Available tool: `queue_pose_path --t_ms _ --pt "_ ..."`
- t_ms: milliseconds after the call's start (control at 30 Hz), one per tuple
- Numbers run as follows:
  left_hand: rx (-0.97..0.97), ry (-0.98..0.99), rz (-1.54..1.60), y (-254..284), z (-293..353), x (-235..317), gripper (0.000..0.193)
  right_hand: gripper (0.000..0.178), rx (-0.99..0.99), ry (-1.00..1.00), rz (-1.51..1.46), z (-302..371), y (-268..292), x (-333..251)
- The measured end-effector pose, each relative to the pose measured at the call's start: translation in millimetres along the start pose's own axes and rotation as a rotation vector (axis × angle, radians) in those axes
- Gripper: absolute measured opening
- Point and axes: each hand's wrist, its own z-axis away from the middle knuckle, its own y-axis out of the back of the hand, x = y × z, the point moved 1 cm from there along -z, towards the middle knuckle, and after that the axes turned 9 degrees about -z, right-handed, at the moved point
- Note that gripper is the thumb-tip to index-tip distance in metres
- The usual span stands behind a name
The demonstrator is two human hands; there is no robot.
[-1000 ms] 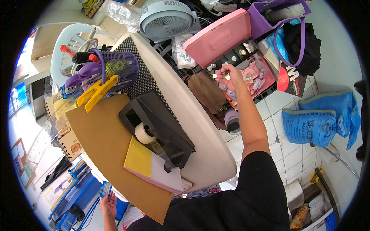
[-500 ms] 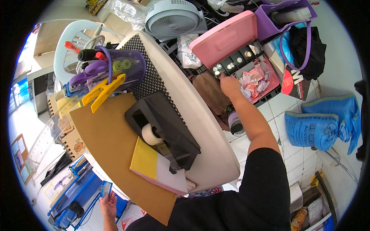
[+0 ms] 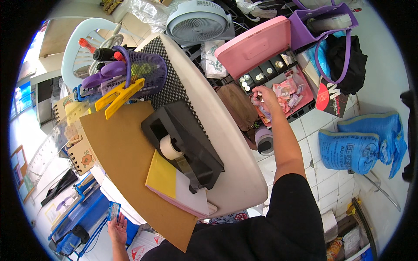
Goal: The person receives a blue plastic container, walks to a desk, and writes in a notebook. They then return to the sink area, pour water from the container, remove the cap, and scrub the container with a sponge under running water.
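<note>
A pink lidded box [image 3: 310, 95] stands open beyond the table, with a black coin tray [image 3: 270, 68] along its hinge side. Silvery coins [image 3: 245, 81] sit in the tray's compartments, and crumpled reddish banknotes [image 3: 287, 89] lie in the space in front. Over the near left part of the box, my right hand [image 3: 267, 96] is closed in a pinch on a small silvery thing, too small to name surely. Low at the left, my left hand [image 3: 117, 229] holds a small flat blue packet [image 3: 113, 211] upright between thumb and fingers.
On the table [image 3: 241, 187] are a black tape dispenser [image 3: 196, 152], brown cardboard [image 3: 126, 148], a yellow-and-white paper pad [image 3: 163, 178] and a purple mesh pen cup [image 3: 148, 71]. A brown bag [image 3: 235, 104], fan [image 3: 198, 24], purple basket [image 3: 300, 32] and blue sacks [image 3: 348, 150] stand around.
My right hand has drawn back from the coin tray toward me, its fingers now curled together. My left hand with the blue packet has shifted slightly left; the whole view has moved a little.
</note>
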Motion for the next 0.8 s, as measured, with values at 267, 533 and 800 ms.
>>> queue_pose_path --t_ms 267,533,800 --pt "0.028 0.027 -0.005 6 2 -3 0.031 0.032 0.097 0.648 1.372 11 -23 -3" --pt "-0.039 -0.044 0.022 7 1 -11 0.031 0.031 0.049 0.68 1.753 4 -24 19" --pt "-0.109 -0.09 0.186 12 -25 -15 0.032 0.022 0.059 0.529 0.441 86 8 -45"
